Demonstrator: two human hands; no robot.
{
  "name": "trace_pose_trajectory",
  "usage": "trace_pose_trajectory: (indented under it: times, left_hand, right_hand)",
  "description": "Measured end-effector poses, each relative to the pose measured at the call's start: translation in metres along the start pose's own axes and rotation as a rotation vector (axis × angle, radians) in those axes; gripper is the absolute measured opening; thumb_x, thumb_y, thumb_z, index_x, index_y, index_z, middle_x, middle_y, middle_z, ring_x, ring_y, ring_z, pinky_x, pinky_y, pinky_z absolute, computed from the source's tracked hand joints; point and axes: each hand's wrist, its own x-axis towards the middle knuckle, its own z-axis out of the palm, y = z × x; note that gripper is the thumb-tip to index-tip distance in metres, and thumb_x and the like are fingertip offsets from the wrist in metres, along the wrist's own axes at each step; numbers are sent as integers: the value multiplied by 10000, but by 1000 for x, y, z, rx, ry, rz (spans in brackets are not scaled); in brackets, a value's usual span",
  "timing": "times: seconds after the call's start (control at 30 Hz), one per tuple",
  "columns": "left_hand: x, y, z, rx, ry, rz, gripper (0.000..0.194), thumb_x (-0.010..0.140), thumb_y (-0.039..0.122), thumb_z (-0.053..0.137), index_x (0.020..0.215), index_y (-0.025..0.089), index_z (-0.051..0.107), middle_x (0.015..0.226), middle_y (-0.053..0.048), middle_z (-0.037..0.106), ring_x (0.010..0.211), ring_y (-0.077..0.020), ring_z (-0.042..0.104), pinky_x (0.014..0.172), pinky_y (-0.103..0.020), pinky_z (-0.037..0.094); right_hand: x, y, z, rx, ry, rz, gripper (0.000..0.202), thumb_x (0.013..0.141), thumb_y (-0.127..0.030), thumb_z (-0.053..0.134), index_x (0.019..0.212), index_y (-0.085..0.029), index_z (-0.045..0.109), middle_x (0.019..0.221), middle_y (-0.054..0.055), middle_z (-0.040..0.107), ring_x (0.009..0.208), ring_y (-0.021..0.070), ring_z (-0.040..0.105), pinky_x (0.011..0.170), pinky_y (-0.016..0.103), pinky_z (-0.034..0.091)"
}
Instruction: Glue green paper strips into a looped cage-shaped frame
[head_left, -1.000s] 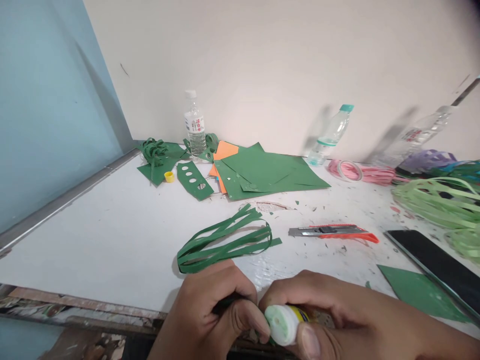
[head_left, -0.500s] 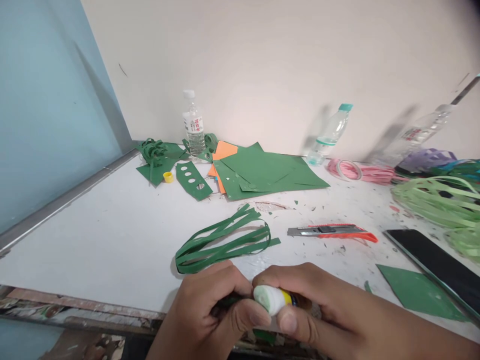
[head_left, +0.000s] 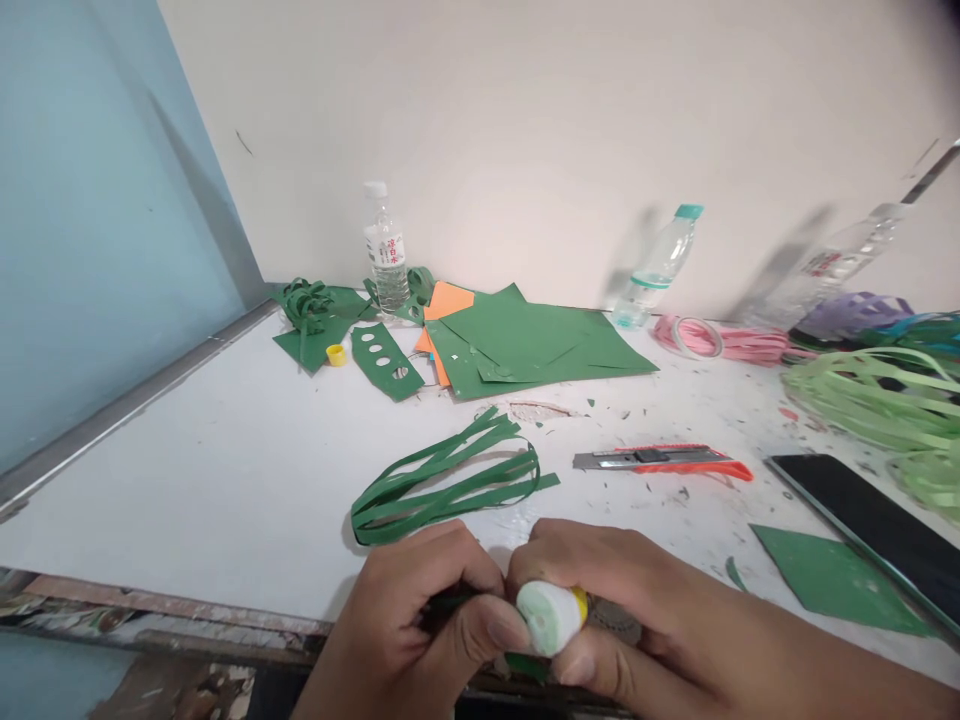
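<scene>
Glue stick: grasped by right hand. Left hand: curled beside glue stick, contents unclear. Strips: beyond it. Likely gluing; next needs steady aim.

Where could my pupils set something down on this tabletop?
The widest bare patch of tabletop lies left, between blue wall, yellow cap and looped green strips. Crowded: the right, with cutter, phone and scraps; the back, with bottles and green sheets; the front middle, with left hand, right hand and white-tipped tube.
</scene>
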Motion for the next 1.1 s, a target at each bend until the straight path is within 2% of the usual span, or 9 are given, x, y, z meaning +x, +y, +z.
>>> trace_pose_trajectory:
  times: [0.1, 0.2, 0.37, 0.57, 0.67, 0.87, 0.93, 1.1]
  left_hand:
    - [-1, 0, 0, -22, -8, 9, 381, 969, 401, 674, 662, 193, 586, 643, 53, 517, 571, -99, 413, 588, -219, 361]
    - [-3, -1, 0, -17, -18, -2, 358, 962, 362, 674, 660, 193, 582, 648, 55, 507, 581, -102, 396, 615, -221, 364]
    - [-4, 0, -2, -50, -48, -75, 364, 954, 370, 666, 658, 192, 552, 660, 50, 501, 608, -111, 410, 619, -231, 351]
    - [-8, -3, -4, -113, -106, -184, 423, 952, 501, 667, 680, 198, 551, 687, 39, 505, 663, -129, 453, 576, -238, 315]
    - [-9, -5, -4, -136, -120, -211, 459, 946, 558, 661, 684, 199, 550, 703, 30, 511, 706, -141, 477, 573, -238, 311]
    - [-8, -4, -4, -182, -126, -211, 473, 943, 568, 660, 672, 196, 553, 679, 31, 497, 712, -143, 480, 582, -231, 329]
    - [-8, -2, -5, -164, -116, -203, 453, 954, 541, 654, 675, 195, 569, 685, 29, 513, 715, -142, 493, 584, -230, 333]
    - [-7, 2, -6, -165, -183, -141, 433, 961, 511, 653, 676, 193, 580, 649, 33, 516, 655, -134, 490, 598, -232, 362]
  right_hand:
    - [1, 1, 3, -63, 24, -20, 243, 1081, -403, 503, 972, -204, 589, 846, 15, 593, 749, 148, 539, 690, 244, 447]
    - [0, 3, 4, -90, 43, -39, 207, 1086, -376, 505, 1003, -203, 583, 870, 17, 598, 767, 151, 527, 702, 249, 443]
    - [-2, 6, 4, -107, 33, -38, 170, 1086, -354, 517, 1063, -204, 593, 899, 21, 613, 791, 155, 538, 707, 253, 441]
    - [0, 3, 6, -131, 33, -90, 293, 1106, -435, 444, 1047, -205, 616, 924, 58, 657, 808, 179, 547, 704, 276, 460]
    - [-1, 3, 5, -129, 39, -115, 258, 1102, -404, 466, 1123, -203, 626, 971, 73, 670, 856, 183, 575, 748, 278, 493]
    - [-3, 5, 6, -128, 55, -132, 156, 1072, -294, 551, 1192, -218, 615, 1020, 79, 656, 909, 185, 601, 799, 275, 528]
    - [-3, 6, 7, -138, 59, -133, 160, 1075, -308, 539, 1175, -203, 607, 1006, 82, 655, 907, 191, 604, 795, 282, 531]
    - [-2, 5, 6, -119, 81, -121, 193, 1085, -368, 516, 1162, -215, 605, 973, 65, 655, 878, 183, 607, 767, 268, 534]
